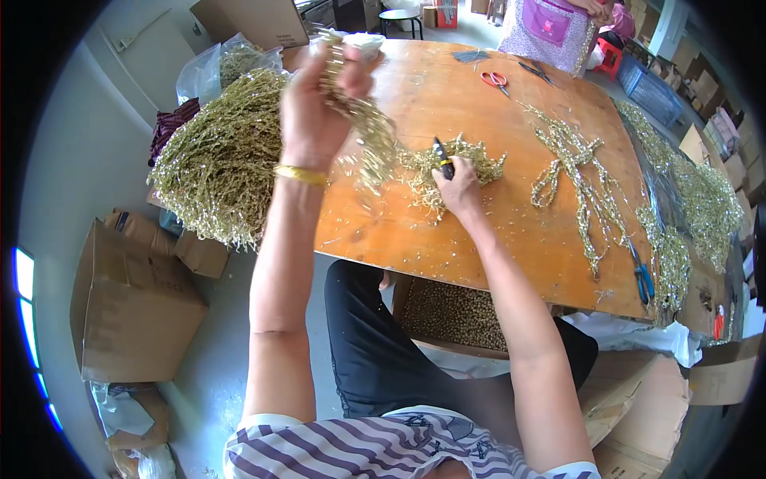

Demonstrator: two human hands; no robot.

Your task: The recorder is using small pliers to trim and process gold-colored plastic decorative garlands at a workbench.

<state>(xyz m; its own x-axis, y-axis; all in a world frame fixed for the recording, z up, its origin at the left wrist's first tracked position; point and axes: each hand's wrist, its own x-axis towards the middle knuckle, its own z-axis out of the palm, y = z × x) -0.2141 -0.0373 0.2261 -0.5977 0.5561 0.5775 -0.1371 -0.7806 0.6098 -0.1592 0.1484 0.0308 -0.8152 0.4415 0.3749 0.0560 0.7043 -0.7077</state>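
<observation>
My left hand (315, 112) is raised above the table's left part, fingers closed around a strand of gold tinsel (371, 132) that hangs down, blurred by motion. A yellow band circles that wrist. My right hand (460, 188) rests at the middle of the table, wrapped around a black tool with a yellow band (444, 158); it looks like pliers or cutters, but its jaws are not clear. Under and around this hand lies a loose heap of gold tinsel (479, 164). Left of my raised arm stands a large bushy pile of gold tinsel strands (223, 160).
More tinsel strands (578, 156) lie on the wooden table (359, 231). Red-handled scissors (495, 79), dark pliers (536, 73) and blue-handled pliers (642, 275) sit around them. A box of small gold beads (455, 311) is below the near edge. Across the table is another person (550, 32).
</observation>
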